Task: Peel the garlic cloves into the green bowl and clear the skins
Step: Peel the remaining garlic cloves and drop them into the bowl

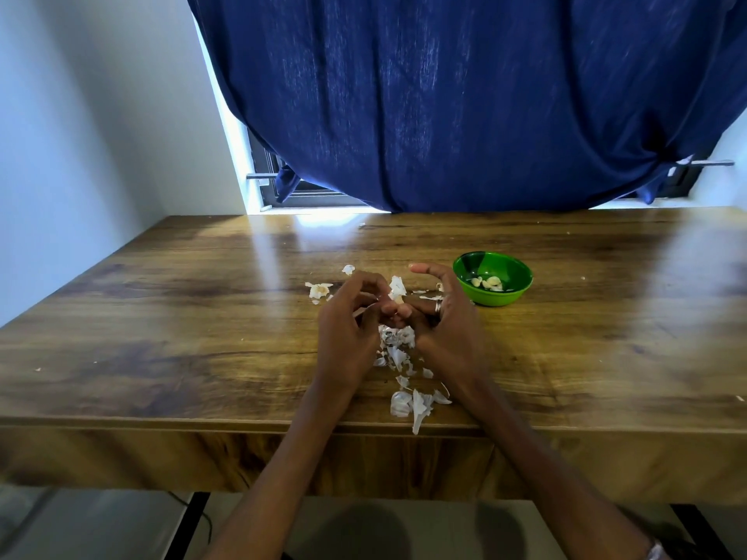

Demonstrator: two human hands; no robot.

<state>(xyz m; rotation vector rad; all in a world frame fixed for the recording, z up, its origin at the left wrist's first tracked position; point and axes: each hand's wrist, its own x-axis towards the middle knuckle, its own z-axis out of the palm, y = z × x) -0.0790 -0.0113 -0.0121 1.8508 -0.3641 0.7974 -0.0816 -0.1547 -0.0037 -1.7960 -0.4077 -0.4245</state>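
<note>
Both hands meet over the table (161, 317): left hand (347, 321) and right hand (440, 317) pinch a garlic clove (398, 303) together; green bowl (492, 284) sits just beyond the right hand, skins (398, 349) beneath.

Landmark: round green plastic bowl (492, 284), on the brown wooden table (161, 317), right of centre.
In bowl: peeled pale garlic cloves (488, 282).
Left of bowl: both hands, left hand (349, 317) farther, right hand (442, 317) nearer.
Left and nearer than bowl: white papery garlic skins (404, 373), reaching the table's front edge.
Behind bowl: dark blue cloth curtain (465, 95).
</note>
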